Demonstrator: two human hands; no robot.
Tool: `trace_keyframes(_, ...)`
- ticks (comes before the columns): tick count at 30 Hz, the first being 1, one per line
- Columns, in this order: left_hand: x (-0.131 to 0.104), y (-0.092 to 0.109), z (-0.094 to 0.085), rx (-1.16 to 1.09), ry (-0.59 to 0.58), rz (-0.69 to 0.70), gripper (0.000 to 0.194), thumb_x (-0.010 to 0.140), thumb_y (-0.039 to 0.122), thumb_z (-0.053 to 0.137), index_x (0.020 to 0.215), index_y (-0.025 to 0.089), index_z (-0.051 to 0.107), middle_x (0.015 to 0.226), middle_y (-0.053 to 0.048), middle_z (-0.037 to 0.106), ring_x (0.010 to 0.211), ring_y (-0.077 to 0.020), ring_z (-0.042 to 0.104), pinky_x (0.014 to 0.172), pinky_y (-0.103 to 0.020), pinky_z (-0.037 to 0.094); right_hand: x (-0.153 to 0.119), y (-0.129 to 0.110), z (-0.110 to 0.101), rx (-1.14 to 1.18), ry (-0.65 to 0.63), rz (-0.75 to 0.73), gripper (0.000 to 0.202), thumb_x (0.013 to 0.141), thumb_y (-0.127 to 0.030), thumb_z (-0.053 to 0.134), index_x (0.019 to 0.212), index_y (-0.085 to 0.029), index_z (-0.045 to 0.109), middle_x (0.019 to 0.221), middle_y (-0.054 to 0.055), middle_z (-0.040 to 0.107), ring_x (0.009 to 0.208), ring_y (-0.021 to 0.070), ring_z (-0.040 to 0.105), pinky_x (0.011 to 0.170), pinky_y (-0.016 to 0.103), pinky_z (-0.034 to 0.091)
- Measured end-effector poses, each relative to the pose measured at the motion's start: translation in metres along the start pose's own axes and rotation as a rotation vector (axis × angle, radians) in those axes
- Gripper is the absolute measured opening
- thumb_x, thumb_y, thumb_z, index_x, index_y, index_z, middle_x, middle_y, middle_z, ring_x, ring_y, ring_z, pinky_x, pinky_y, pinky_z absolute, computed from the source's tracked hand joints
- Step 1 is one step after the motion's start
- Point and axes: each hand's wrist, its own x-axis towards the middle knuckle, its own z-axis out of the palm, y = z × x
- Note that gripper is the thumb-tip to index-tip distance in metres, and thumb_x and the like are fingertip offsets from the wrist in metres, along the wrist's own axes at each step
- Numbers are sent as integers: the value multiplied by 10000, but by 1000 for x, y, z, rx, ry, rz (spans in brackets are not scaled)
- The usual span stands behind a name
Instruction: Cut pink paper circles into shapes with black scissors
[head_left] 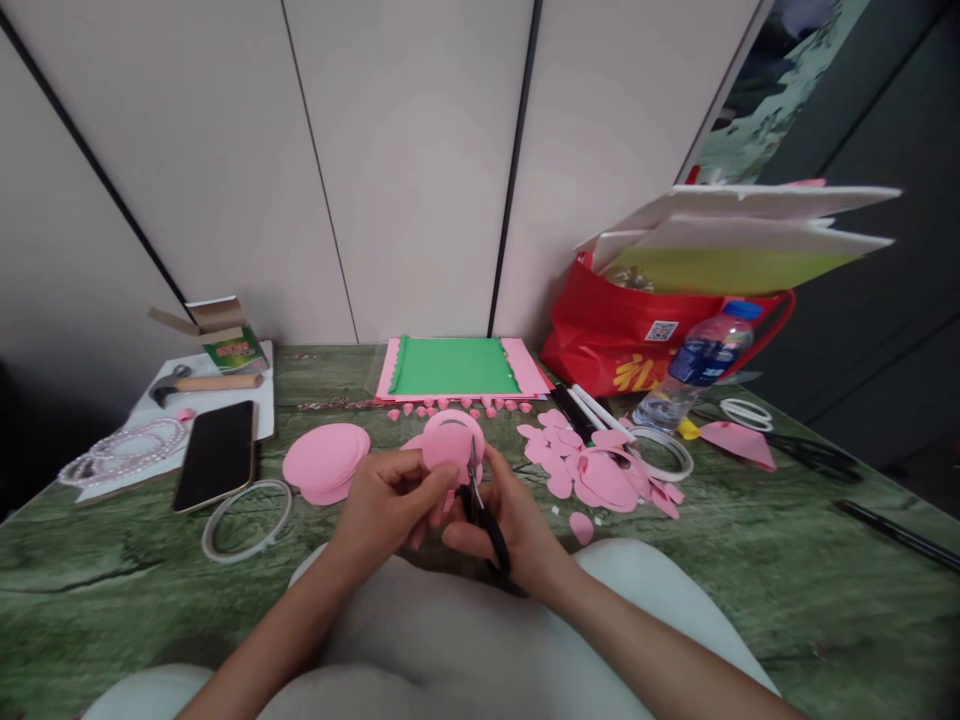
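My left hand pinches a pink paper circle between thumb and fingers, above the near edge of the table. In my right hand is a pair of scissors with black handles, its metal blades pointing up at the circle's right edge. Whether the blades have paper between them is too small to tell. Left of my hands lies a stack of pink paper circles. To the right is a heap of pink paper cutouts, and a single pink petal lies nearer me.
Left: a phone, tape roll, bead strings, hammer and small box. Behind stand green and pink sheets with small rolled pink pieces before them. Right: a red bag, water bottle, tape roll, black scissors.
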Motion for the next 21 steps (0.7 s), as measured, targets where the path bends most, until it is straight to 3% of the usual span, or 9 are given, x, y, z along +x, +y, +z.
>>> trace_keyframes(5,0,0,-2,-33,-42,-27,324,743,326,586,487,146,501,382,57,486,262,-27,384,267,-129,253,0,-4,0,-48,12,5,608,553,-324,789,964,-228,351,580,-78,467,486,80,391,428,179,279)
trace_keyframes(11,1,-1,-1,-36,-13,-11,338,736,314,598,469,143,481,371,58,487,261,-22,380,269,-122,260,0,-2,-1,-59,-10,-10,550,599,-298,765,919,-226,324,492,-116,413,411,53,313,381,160,202)
trace_keyframes(21,1,-4,-3,-56,34,50,310,782,290,554,513,148,496,381,71,479,259,-14,367,264,-117,249,1,0,-2,-61,-19,-25,578,587,-302,772,965,-199,347,512,-114,438,415,43,333,378,151,230)
